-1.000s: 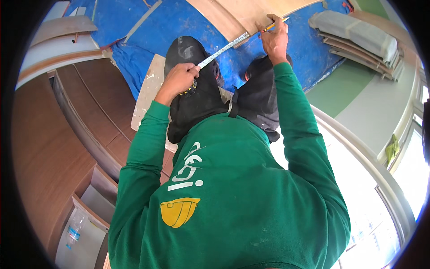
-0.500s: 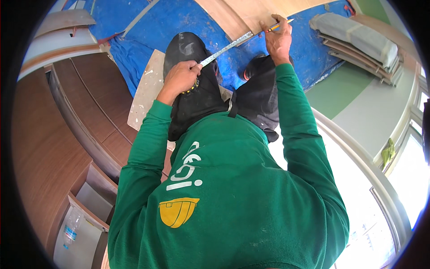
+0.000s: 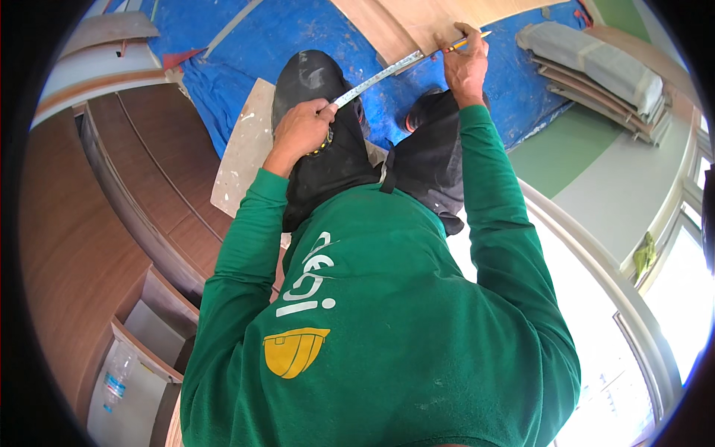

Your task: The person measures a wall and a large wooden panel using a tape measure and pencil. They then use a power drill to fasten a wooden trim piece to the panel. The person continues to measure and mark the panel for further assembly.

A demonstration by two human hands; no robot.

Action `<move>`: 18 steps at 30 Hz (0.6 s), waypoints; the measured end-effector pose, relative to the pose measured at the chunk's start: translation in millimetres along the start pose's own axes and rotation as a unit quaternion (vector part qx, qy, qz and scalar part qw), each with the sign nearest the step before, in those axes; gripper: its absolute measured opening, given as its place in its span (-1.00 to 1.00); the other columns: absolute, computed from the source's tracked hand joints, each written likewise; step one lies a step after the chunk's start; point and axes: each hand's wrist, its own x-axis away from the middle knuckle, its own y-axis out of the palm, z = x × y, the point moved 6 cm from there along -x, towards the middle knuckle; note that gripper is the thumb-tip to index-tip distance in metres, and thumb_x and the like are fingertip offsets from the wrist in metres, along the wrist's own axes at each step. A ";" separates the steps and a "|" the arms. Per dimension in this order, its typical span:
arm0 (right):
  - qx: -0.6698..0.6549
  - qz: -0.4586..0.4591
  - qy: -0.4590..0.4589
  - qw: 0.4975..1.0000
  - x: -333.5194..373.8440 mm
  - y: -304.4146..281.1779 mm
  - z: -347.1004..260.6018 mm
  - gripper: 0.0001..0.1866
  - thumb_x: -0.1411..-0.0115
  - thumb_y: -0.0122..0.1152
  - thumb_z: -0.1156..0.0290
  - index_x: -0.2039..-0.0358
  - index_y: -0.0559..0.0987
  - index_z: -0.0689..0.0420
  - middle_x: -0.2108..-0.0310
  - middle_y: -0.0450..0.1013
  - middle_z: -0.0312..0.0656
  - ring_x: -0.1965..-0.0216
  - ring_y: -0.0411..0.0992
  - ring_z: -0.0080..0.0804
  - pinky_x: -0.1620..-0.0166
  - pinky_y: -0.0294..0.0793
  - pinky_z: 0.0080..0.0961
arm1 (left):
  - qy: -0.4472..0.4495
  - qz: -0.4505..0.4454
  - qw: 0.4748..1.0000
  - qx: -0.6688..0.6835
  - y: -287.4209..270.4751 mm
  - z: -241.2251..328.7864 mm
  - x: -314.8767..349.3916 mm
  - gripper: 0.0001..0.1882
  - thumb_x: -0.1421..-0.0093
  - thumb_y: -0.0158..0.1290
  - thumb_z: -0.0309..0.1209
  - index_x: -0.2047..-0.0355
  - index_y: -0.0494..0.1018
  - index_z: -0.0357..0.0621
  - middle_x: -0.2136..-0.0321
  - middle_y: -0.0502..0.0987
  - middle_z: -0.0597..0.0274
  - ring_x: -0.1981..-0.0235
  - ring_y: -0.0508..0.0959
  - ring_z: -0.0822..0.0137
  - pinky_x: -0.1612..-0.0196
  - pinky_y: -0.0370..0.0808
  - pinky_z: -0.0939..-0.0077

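My left hand (image 3: 303,132) is closed around a tape measure, over my left knee; a yellow and black bit of its case shows below the palm. The pale blade (image 3: 380,77) runs out from that hand, up and to the right, toward the edge of a wooden panel (image 3: 447,21). At that edge, near the blade's far end, my right hand (image 3: 466,71) pinches a yellow pencil (image 3: 458,45). The pencil's point is turned to the upper right, away from the panel edge. Whether my right fingers also touch the blade I cannot tell.
Blue sheeting (image 3: 223,63) covers the floor. To the right lies a stack of boards (image 3: 603,82) under a pale wrap. Brown cabinets (image 3: 89,246) line the left, with a plastic bottle (image 3: 117,381) in an open compartment. A stained board (image 3: 242,153) lies beside my left leg.
Both hands have shifted very slightly to the right. The blade looks a little straighter; the grips on the tape measure and the pencil are the same.
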 end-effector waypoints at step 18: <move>-0.016 -0.020 0.010 1.000 2.2 2.2 1.9 -0.41 -0.16 0.57 0.07 -0.12 0.60 0.04 -0.03 0.56 0.05 -0.17 0.45 0.00 -0.21 0.48 -0.22 | -0.022 -0.008 1.000 -0.006 2.7 -6.4 1.3 -0.58 -0.44 0.04 -0.01 0.27 0.66 -0.09 0.45 0.64 0.01 0.28 0.65 -0.07 0.19 0.48 0.05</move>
